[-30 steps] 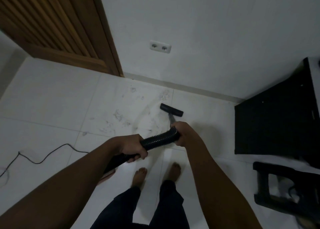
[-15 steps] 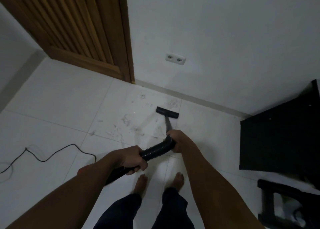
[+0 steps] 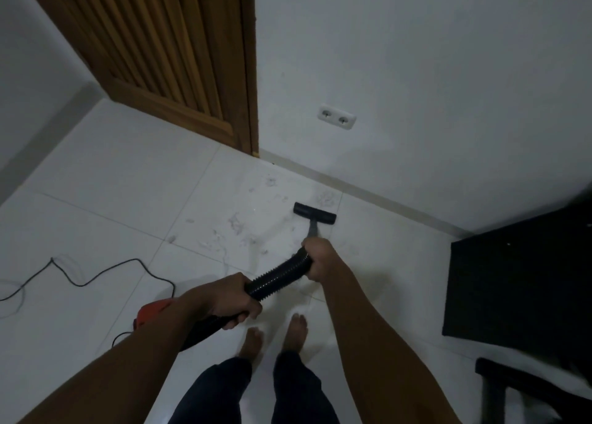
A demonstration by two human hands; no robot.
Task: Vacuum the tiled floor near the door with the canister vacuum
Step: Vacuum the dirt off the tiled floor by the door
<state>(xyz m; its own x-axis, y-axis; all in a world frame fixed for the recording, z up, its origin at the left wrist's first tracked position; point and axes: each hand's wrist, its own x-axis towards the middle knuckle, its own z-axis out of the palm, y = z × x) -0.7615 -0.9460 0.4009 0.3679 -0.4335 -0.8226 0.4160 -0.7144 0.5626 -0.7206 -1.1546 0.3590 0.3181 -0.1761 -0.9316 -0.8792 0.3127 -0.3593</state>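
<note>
Progress: partway, we judge; dust scraps (image 3: pixel 236 225) lie on the tiled floor (image 3: pixel 105 180) left of the nozzle (image 3: pixel 315 212), which sits near the skirting (image 3: pixel 368 194), right of the door (image 3: pixel 179 58)
Left hand (image 3: pixel 229 298): we curl it round the hose (image 3: pixel 278 276), close to us
Right hand (image 3: pixel 317 258): we clench the hose's front end, arm stretched forward

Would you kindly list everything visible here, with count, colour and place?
door: one, brown wood, upper left
socket: one, white, low on wall
floor: one, white tiles, throughout
nozzle: one, black, on floor near wall
dust: scattered, grey, left of nozzle
hose: one, black, ribbed, centre of view
canister: one, red, partly behind left forearm
cord: one, black, on floor at left
cabinet: one, black, right edge
stool: one, black, bottom right
feet: two, bare, bottom centre
left hand: grips hose's near end
right hand: grips hose's far end
</note>
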